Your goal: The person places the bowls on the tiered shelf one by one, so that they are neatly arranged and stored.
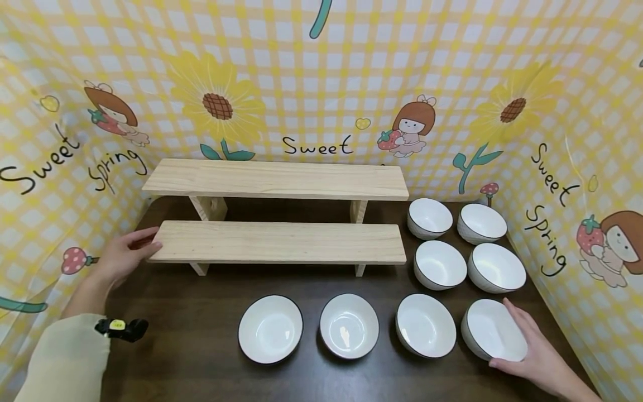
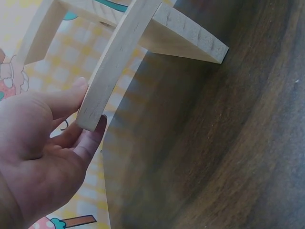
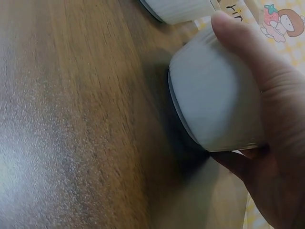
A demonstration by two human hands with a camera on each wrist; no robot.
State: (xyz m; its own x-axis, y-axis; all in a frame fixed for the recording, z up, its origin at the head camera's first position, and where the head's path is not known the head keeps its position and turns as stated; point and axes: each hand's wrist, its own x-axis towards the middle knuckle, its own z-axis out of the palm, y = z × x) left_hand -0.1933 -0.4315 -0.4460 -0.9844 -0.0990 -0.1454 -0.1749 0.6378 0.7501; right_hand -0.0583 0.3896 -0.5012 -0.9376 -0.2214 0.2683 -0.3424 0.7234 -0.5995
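Left hand (image 1: 123, 257) on pale two-tier wooden shelf (image 1: 276, 180), right hand (image 1: 542, 354) on round white dark-rimmed bowl (image 1: 494, 329)
Head view: left fingers hold the lower board's (image 1: 301, 243) left end; the bowl ends the front row of bowls (image 1: 349, 326) at right. Left wrist view: thumb and fingers pinch the board. Right wrist view: thumb and fingers grip the bowl's outer wall.

Brown wooden table (image 1: 176, 335) carrying a pale shelf (image 1: 281, 242) and white bowls (image 1: 271, 329).

The two-tier shelf is standing on its supports towards the back. Beyond its right end, four bowls are sitting mouth up in two pairs, one pair behind the other. Three more are resting in a spaced front row; whether the last bowl (image 1: 494, 330), at that row's right end, is touching the wood is staying unclear.
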